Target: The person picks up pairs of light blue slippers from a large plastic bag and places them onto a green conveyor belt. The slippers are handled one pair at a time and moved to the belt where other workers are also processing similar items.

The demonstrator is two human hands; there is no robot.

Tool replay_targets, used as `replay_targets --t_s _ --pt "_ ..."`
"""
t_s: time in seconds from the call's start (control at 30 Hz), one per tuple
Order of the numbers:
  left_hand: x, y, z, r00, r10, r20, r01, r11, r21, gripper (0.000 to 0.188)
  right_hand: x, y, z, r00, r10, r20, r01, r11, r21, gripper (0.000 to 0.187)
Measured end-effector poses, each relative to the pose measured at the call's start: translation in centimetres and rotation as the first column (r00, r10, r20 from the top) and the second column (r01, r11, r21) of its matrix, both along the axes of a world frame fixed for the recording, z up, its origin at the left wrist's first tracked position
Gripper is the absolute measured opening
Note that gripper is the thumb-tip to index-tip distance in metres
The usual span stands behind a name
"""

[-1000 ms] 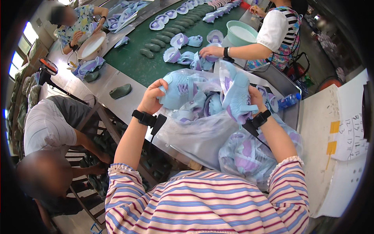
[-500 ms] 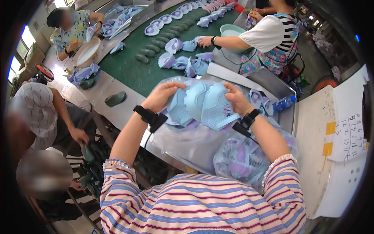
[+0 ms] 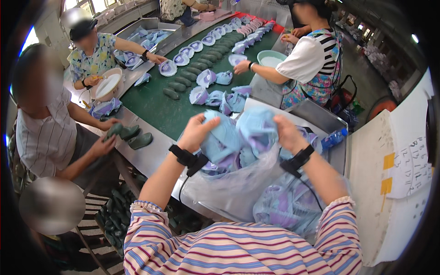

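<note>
My left hand (image 3: 196, 134) grips a light blue shoe upper (image 3: 221, 140), its thumb lying over the top. In my right hand (image 3: 290, 134) is another light blue shoe upper (image 3: 257, 130), slightly blurred by motion. Both are held side by side above an open clear plastic bag (image 3: 213, 190), with more blue and purple uppers just below them. A second clear bag (image 3: 286, 204) full of blue and purple uppers lies below my right forearm. I wear a black band on each wrist.
Beyond my hands runs a green conveyor belt (image 3: 149, 110) with rows of dark green shoe lasts (image 3: 176, 86) and uppers. A blue-capped bottle (image 3: 334, 139) stands at right, before an upright board (image 3: 366, 192). Co-workers sit on both sides; one at left handles lasts beside the metal edge.
My hands have drawn the bunched uppers apart into two. At left, a co-worker has raised lasts to the table edge. Co-workers across the belt now touch uppers on it.
</note>
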State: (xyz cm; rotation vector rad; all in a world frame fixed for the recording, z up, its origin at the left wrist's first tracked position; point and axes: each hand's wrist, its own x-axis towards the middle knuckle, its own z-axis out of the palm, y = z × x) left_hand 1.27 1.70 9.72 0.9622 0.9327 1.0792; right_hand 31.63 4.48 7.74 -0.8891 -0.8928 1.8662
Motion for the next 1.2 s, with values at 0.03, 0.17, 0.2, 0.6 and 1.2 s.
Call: replay_targets --t_s 0.03,0.17,0.2,0.6,1.2 --pt "-0.9 0.5 -0.1 0.999 0.031 -0.007 -0.031 0.999 -0.011 0.028 0.3 0.1 1.7 1.000 0.014 -0.011 -0.014 1.000 0.002 0.024" --pt "-3.1 1.3 -0.4 0.986 0.060 0.153 -0.058 0.998 -0.016 0.027 0.7 0.7 8.3 0.993 0.116 0.004 -0.115 0.991 -0.074 0.029" --pt "-3.2 1.8 -0.2 0.985 0.078 0.155 -0.078 0.997 -0.006 0.027 0.4 1.1 9.8 0.989 0.146 -0.029 -0.148 0.985 -0.093 0.030" --pt "-0.6 1.3 -1.8 0.952 -0.307 0.010 0.307 0.951 -0.038 0.031 -6.7 5.9 2.4 0.818 0.467 0.337 -0.543 0.819 0.184 0.039" --pt "-13.3 8.4 -9.3 0.770 0.635 0.051 -0.608 0.756 -0.243 0.032 -2.9 -1.8 -2.6 0.493 0.392 0.777 -0.714 0.693 0.103 0.026"
